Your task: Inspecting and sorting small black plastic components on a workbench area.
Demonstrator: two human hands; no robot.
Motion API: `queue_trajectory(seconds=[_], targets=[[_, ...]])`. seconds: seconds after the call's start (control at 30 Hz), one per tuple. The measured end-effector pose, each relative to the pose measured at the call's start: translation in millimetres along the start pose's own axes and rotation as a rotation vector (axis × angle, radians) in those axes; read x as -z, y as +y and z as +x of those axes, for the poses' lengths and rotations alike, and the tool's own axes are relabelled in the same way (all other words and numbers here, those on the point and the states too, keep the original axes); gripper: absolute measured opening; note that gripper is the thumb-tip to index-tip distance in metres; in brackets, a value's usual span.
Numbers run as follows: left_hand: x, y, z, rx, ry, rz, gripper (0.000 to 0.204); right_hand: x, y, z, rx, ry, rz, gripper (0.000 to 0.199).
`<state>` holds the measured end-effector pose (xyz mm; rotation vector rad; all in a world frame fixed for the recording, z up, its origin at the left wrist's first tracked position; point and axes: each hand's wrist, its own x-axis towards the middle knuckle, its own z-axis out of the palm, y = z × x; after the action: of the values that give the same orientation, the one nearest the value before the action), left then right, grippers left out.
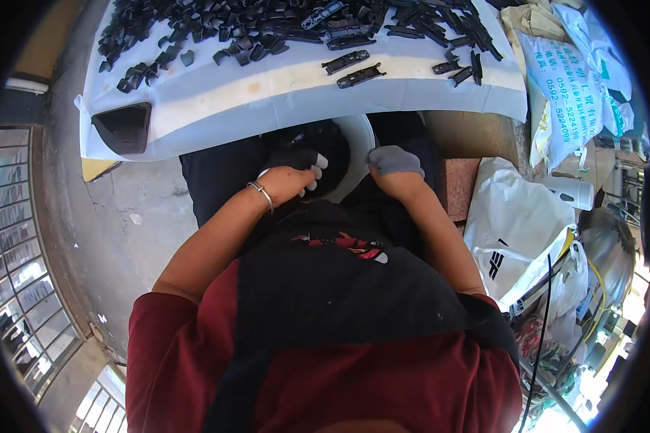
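The left hand point(285, 180), white finger cots on its tips, reaches into a white bucket point(361, 137) held on the lap just under the table point(267, 86) edge. Its grip closes over a heap of small black plastic parts point(307, 144) inside the bucket, though I cannot tell how many it holds. The right hand point(393, 169), in a grey glove, curls closed on the bucket's rim. More black plastic clips point(296, 25) lie spread on the white-covered table above. To do this well, I judge the right hand should steady the bucket while the left lifts modest handfuls, avoiding spills onto the floor.
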<state>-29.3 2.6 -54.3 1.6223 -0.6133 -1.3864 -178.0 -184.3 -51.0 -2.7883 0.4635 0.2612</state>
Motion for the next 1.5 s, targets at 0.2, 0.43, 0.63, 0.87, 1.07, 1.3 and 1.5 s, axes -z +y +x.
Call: queue_trajectory(seconds=[0.2,0.43,0.63,0.87,1.07,1.3,1.5], targets=[[10.3,-18.7,15.4,0.089,0.38,-0.49,0.022,-2.3,5.0,14.7,0.083,0.031,-0.178,0.009],[13.6,-7.8,11.2,-0.001,0.343,-0.525,0.02,-16.9,-18.9,63.3,0.124,-0.259,-0.245,0.016],[10.3,-9.6,11.8,0.058,0.246,-0.498,0.02,-149.6,8.2,100.2,0.098,-0.292,-0.438,0.041],[19.3,-28.1,12.4,-0.168,0.185,0.006,0.019,-154.1,0.6,94.1,0.115,-0.445,-0.329,0.044],[14.6,-31.4,17.0,-0.255,0.211,0.002,0.019,-141.5,-20.7,62.1,0.04,-0.448,-0.206,0.039],[19.8,-24.3,15.4,-0.215,0.171,-0.105,0.022,-61.3,-65.5,31.9,0.141,-0.918,-0.288,0.028],[21.8,-16.7,10.2,0.055,0.076,-0.233,0.037,-74.3,-65.4,28.2,-0.094,-0.705,-0.197,0.024]])
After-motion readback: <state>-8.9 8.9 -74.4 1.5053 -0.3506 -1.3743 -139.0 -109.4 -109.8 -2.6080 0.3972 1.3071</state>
